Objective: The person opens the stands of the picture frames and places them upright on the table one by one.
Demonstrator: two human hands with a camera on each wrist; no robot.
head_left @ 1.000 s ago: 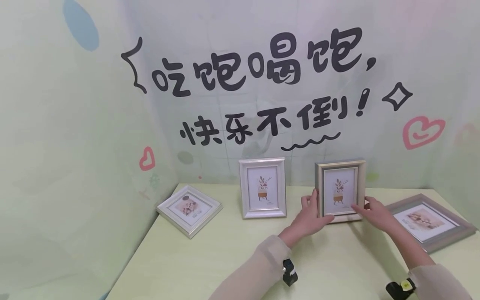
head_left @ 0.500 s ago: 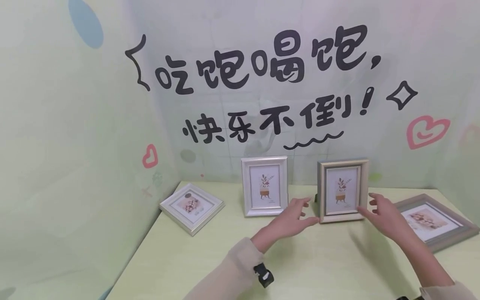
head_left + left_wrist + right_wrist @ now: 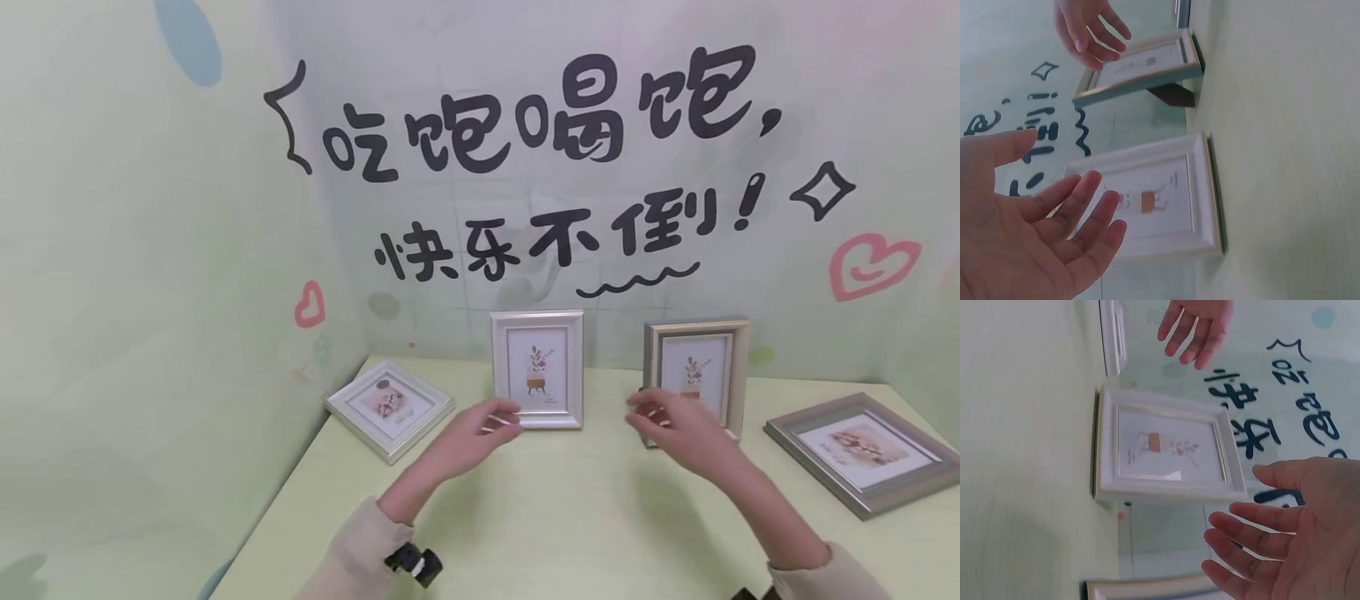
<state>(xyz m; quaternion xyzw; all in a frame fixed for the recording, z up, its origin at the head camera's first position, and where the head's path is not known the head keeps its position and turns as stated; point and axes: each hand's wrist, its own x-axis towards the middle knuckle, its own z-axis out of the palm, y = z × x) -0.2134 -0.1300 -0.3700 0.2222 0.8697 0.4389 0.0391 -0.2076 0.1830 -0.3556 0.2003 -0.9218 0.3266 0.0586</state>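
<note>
A white picture frame (image 3: 537,369) with a plant print stands upright near the back wall. My left hand (image 3: 468,442) hovers by its lower left corner, fingers loosely spread and holding nothing; the left wrist view shows a gap between the fingers and the white picture frame (image 3: 1200,187). Further right stands a beige and grey picture frame (image 3: 738,358) with a similar print. My right hand (image 3: 686,429) is in front of it and hides its lower part. In the right wrist view the right hand (image 3: 1297,531) has relaxed fingers and holds nothing.
A small white picture frame (image 3: 390,411) lies flat at the table's left edge. A larger grey-brown picture frame (image 3: 866,454) lies flat at the right. Behind the pale green table (image 3: 555,517) hangs a printed backdrop (image 3: 450,75) with large black characters.
Both hands have left the beige and grey picture frame and moved left, the left hand reaching the white upright one. The beige and grey frame still stands. The head view has shifted slightly.
</note>
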